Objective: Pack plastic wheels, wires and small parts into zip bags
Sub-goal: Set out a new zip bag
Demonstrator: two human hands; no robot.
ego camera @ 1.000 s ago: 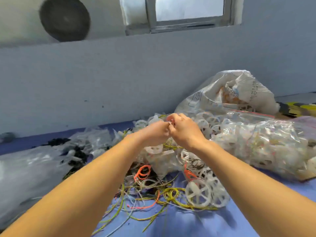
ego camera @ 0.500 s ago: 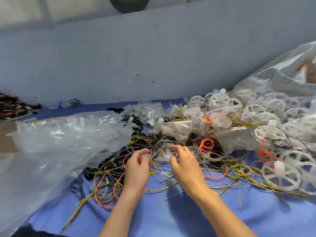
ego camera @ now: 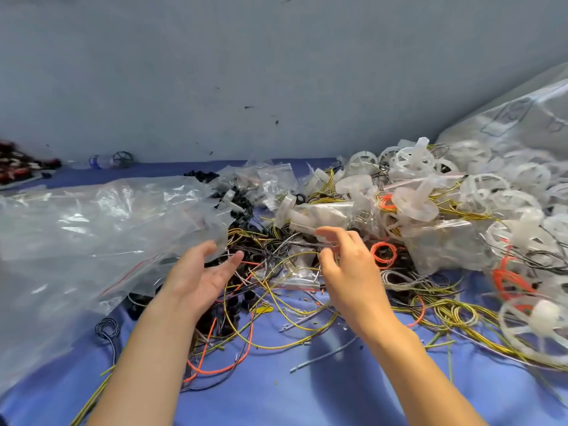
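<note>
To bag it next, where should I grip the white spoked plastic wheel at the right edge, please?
Pinch the white spoked plastic wheel by its near-left rim, coming from the left: gaps between spokes there likely admit fingers.

left hand [ego camera: 196, 278]: palm open over wires [ego camera: 272, 241] | right hand [ego camera: 349, 272]: fingers spread above zip bag [ego camera: 293, 276] | wheels [ego camera: 479, 186]: heaped right

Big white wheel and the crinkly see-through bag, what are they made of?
The big white wheel looks like moulded plastic, milky and slightly see-through, with thin spokes. The crinkly bag looks like thin clear plastic film: it wrinkles, shines in streaks and has a red strip, probably a zip seal.
</note>
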